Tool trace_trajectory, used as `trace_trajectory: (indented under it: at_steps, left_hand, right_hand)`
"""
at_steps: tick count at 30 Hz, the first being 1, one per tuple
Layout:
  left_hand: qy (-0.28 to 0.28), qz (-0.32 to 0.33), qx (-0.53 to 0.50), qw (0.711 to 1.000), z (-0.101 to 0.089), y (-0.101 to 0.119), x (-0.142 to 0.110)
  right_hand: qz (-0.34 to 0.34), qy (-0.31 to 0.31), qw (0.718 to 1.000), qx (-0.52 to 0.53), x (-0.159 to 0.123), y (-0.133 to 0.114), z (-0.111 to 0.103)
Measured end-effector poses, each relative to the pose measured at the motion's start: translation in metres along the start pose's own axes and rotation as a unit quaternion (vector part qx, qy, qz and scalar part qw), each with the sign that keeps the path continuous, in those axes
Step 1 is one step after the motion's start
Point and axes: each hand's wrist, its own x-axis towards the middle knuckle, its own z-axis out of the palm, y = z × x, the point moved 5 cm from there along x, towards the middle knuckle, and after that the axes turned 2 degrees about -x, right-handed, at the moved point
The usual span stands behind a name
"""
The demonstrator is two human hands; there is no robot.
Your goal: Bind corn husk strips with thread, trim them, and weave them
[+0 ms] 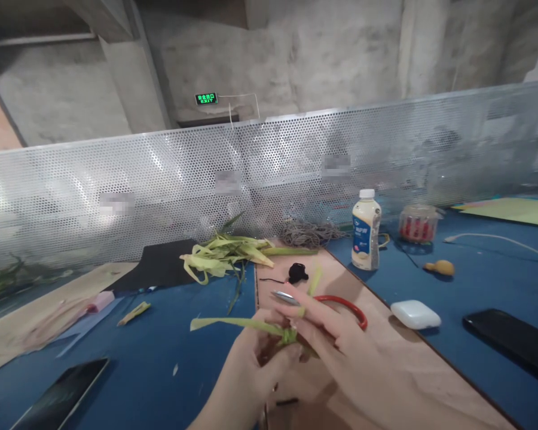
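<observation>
Nearest the camera, with the bare left hand curled nearly closed around the pale-green, knotted leaf strip, hold firmly above the flat pinkish-brown work surface. Draw ends gently with the bare right hand, bent loosely over the knot, too hidden to tell its exact grip. Mind the silver-bladed, red-handled scissors by the right fingers. Beyond, leave the yellowish-green, tangled leaf pile undisturbed.
</observation>
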Motion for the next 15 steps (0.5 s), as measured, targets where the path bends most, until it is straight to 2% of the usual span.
trace_trajectory:
  at_steps: [4, 9, 15]
  left_hand:
    - [-0.014, 0.012, -0.011, 1.0, 0.005, 0.01, 0.0]
    - [0.006, 0.006, 0.002, 1.0, 0.002, 0.01, 0.002]
    - [0.014, -0.051, 0.024, 0.998, -0.002, 0.002, 0.001]
  right_hand:
    - [0.007, -0.016, 1.0, 0.01, -0.001, 0.005, 0.005]
    - [-0.017, -0.008, 1.0, -0.004, -0.002, 0.003, 0.004]
    - [-0.024, -0.005, 1.0, -0.006, -0.002, -0.007, -0.002]
